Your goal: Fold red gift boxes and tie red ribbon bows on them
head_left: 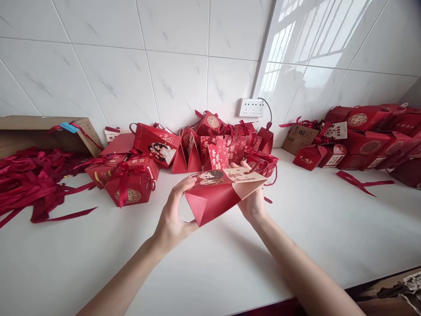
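Between my two hands, above the white counter, is a red and cream paper gift box (213, 202) with a cartoon figure and lettering printed on its upper face. It is tilted, with a folded red end turned towards me. My left hand (173, 215) grips that end, thumb below and fingers on top. At the cream end my right hand (253, 204) holds the box from behind and below; most of its fingers are hidden. Just beyond stand several red gift boxes, among them a patterned one (217, 154) with pale lettering.
Red ribbons (36, 180) spill from a cardboard box (94, 134) at the left. Finished-looking red boxes (130, 188) with bows sit beside them. More red boxes (365, 142) are stacked at the right, near a loose ribbon (362, 181). A power strip (250, 108) is against the tiled wall.
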Demonstrator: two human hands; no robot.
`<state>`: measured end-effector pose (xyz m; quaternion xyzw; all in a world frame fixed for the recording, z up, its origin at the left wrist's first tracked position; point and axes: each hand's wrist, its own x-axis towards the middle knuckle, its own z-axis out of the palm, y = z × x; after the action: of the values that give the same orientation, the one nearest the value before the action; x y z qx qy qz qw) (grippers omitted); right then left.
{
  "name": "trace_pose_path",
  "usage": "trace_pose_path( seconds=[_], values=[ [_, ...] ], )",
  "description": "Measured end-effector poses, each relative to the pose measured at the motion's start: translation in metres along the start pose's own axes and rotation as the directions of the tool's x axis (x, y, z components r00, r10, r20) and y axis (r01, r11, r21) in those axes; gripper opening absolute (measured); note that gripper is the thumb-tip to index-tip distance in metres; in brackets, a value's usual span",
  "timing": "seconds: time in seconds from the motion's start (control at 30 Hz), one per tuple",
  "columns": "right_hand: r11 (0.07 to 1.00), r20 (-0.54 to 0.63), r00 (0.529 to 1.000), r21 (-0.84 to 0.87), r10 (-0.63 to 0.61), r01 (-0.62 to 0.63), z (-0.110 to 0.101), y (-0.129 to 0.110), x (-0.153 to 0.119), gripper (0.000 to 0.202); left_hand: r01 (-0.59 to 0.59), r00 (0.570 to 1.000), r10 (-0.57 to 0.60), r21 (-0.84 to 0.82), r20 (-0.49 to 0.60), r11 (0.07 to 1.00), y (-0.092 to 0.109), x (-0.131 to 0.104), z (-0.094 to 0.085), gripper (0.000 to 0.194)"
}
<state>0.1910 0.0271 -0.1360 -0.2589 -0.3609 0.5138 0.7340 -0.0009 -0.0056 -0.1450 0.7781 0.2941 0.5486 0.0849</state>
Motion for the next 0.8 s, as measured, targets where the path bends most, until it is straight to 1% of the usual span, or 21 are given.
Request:
trace_pose_path(
  seconds=[0.07,0.1,0.13,0.17,0.2,0.23,0.27,0.33,0.37,0.4,0.43,0.47,0.5,0.53,0.6,0.63,0.67,0.73,0.77,0.8],
  values=[
    [1.0,0.01,1.0,-0.019,-0.001,0.002,-0.002,0.001,0.001,0.042,-0.032,0.999,0.032,-0.013,-0.016,0.999,-0.001,0.0,-0.001,0.07],
    [1.0,0.018,1.0,-0.025,-0.014,0.015,-0.002,0.0,0.002,0.04,-0.011,1.0,0.01,-0.039,-0.025,0.999,-0.001,0.0,-0.001,0.07],
    [0.999,0.028,0.999,-0.034,-0.027,0.027,-0.003,-0.001,0.002,0.038,0.045,0.998,-0.048,-0.082,-0.038,0.996,-0.001,0.001,-0.001,0.069],
    [0.998,0.042,0.998,-0.047,-0.035,0.037,-0.003,-0.002,0.001,0.036,0.132,0.989,-0.14,-0.147,-0.046,0.98,0.0,0.002,-0.001,0.067],
    [0.997,0.063,0.997,-0.061,-0.038,0.042,-0.003,-0.004,0.001,0.034,0.238,0.966,-0.255,-0.231,-0.045,0.943,0.0,0.004,-0.001,0.063],
    [0.997,0.091,0.995,-0.069,-0.034,0.041,-0.002,-0.005,-0.001,0.032,0.35,0.925,-0.379,-0.329,-0.025,0.877,0.001,0.006,-0.001,0.059],
    [0.997,0.125,0.992,-0.072,-0.025,0.034,-0.001,-0.005,-0.003,0.031,0.456,0.866,-0.5,-0.43,0.012,0.779,0.001,0.009,-0.002,0.054],
    [0.998,0.191,0.982,-0.06,-0.005,0.016,0.002,-0.005,-0.007,0.03,0.626,0.71,-0.689,-0.577,0.143,0.525,0.001,0.015,-0.002,0.048],
    [0.999,0.212,0.977,-0.05,0.006,0.005,0.004,-0.004,-0.008,0.03,0.683,0.63,-0.746,-0.611,0.216,0.4,0.001,0.017,-0.002,0.047],
    [0.999,0.221,0.975,-0.046,0.019,-0.009,0.005,-0.003,-0.009,0.03,0.724,0.56,-0.78,-0.624,0.281,0.294,0.001,0.018,-0.002,0.048],
    [0.999,0.217,0.976,-0.045,0.034,-0.025,0.006,-0.001,-0.009,0.03,0.75,0.507,-0.794,-0.625,0.335,0.216,0.001,0.019,-0.002,0.049],
    [0.998,0.199,0.979,-0.042,0.05,-0.042,0.006,0.0,-0.009,0.029,0.765,0.477,-0.796,-0.621,0.372,0.169,0.001,0.02,-0.001,0.051],
    [0.997,0.172,0.983,-0.034,0.068,-0.063,0.005,0.001,-0.007,0.029,0.773,0.467,-0.791,-0.617,0.396,0.147,0.002,0.019,-0.001,0.052],
    [0.996,0.139,0.986,-0.019,0.094,-0.092,0.004,0.002,-0.005,0.029,0.775,0.469,-0.783,-0.615,0.409,0.144,0.002,0.019,-0.001,0.052],
    [0.981,0.078,0.978,0.023,0.191,-0.193,0.001,0.002,0.0,0.029,0.769,0.497,-0.765,-0.616,0.409,0.171,0.003,0.017,-0.001,0.047],
    [0.962,0.055,0.962,0.046,0.266,-0.269,-0.001,0.001,0.002,0.028,0.761,0.52,-0.753,-0.619,0.403,0.195,0.004,0.017,-0.002,0.043],
    [0.931,0.04,0.933,0.065,0.357,-0.359,-0.003,0.001,0.003,0.025,0.751,0.546,-0.738,-0.621,0.396,0.223,0.004,0.017,-0.004,0.04],
    [0.847,0.027,0.852,0.093,0.523,-0.523,-0.005,0.002,0.004,0.021,0.734,0.597,-0.703,-0.618,0.387,0.283,0.005,0.017,-0.007,0.038],
    [0.81,0.023,0.816,0.103,0.578,-0.577,-0.005,0.003,0.004,0.02,0.73,0.614,-0.689,-0.609,0.386,0.31,0.005,0.017,-0.008,0.039],
    [0.786,0.018,0.793,0.112,0.61,-0.607,-0.005,0.004,0.004,0.02,0.731,0.625,-0.68,-0.594,0.384,0.335,0.005,0.017,-0.01,0.04]
  ],
)
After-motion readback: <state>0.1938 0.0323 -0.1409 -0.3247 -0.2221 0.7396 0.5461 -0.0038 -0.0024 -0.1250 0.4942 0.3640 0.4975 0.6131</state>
